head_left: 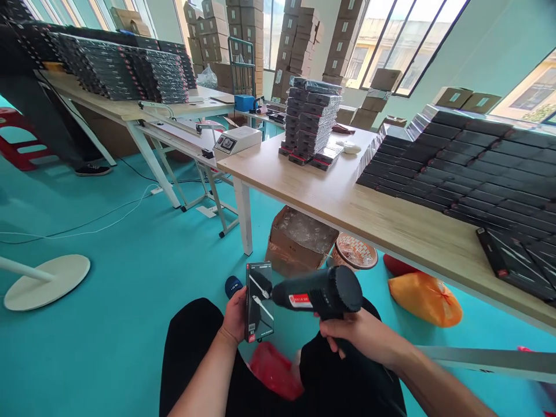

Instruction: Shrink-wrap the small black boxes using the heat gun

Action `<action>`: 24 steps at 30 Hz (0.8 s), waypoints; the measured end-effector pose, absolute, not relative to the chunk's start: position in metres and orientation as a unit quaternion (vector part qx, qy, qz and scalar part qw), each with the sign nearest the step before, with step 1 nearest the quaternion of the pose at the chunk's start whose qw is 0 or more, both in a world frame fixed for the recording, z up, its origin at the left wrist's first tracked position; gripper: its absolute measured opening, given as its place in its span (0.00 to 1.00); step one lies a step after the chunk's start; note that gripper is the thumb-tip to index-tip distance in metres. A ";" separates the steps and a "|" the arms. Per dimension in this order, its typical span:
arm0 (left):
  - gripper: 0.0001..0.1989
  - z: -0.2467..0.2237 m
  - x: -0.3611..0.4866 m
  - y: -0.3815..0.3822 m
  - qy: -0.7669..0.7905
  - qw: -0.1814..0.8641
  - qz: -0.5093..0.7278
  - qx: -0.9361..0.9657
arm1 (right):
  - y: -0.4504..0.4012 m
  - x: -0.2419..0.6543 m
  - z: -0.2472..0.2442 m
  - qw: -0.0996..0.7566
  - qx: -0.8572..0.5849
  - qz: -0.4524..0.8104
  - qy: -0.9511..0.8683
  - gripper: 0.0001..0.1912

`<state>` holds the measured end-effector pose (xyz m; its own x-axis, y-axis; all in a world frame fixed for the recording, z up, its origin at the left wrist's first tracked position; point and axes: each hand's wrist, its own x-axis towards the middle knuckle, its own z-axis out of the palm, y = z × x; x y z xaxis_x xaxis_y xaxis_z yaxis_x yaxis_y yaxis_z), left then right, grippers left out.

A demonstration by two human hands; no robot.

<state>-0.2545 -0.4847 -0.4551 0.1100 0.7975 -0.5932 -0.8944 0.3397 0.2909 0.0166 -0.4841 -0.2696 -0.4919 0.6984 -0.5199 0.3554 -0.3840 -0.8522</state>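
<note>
Low in front, my left hand [235, 315] is closed on the left edge of a slim black box [260, 301] that shows white cable pictures and stands upright. My right hand [347, 333] grips the handle of a black heat gun [319, 291] with a red and white label. The nozzle points left at the face of the box, close to its right side. Whether the nozzle touches the box I cannot tell. Both hands are above my lap.
A wooden table [339, 191] carries stacked black boxes [310, 121] and a larger wrapped pile [460, 162]. Beneath it sit an open carton [299, 240], a basket [356, 252] and an orange bag [425, 299]. A sealing machine [238, 141] is behind, and a person's leg [65, 127] shows far left.
</note>
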 end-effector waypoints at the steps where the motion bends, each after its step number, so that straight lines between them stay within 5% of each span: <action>1: 0.13 -0.455 -0.257 -0.484 0.343 0.739 0.575 -0.071 | -0.489 0.018 -0.273 0.097 -0.481 0.688 -0.534 0.05; 4: 0.18 -0.451 -0.263 -0.483 0.313 0.729 0.605 -0.065 | -0.509 0.025 -0.284 0.052 -0.482 0.722 -0.494 0.06; 8: 0.23 -0.447 -0.266 -0.482 0.269 0.718 0.638 -0.075 | -0.533 0.028 -0.305 0.151 -0.503 0.732 -0.434 0.19; 13: 0.27 -0.446 -0.267 -0.479 0.246 0.692 0.672 -0.095 | -0.547 0.018 -0.324 0.147 -0.486 0.764 -0.399 0.24; 17: 0.25 -0.453 -0.266 -0.475 0.300 0.659 0.682 -0.097 | -0.542 0.015 -0.319 0.260 -0.515 0.730 -0.367 0.26; 21: 0.19 -0.466 -0.268 -0.469 0.362 0.620 0.685 -0.119 | -0.537 0.019 -0.308 0.204 -0.458 0.785 -0.364 0.24; 24: 0.16 -0.477 -0.271 -0.467 0.358 0.616 0.688 -0.138 | -0.533 0.015 -0.306 0.243 -0.473 0.764 -0.366 0.24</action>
<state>-0.2709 -0.4666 -0.4766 -0.2027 0.7483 -0.6317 -0.9466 0.0155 0.3221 0.0146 -0.5333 -0.3062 -0.4344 0.7167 -0.5455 -0.0247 -0.6149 -0.7882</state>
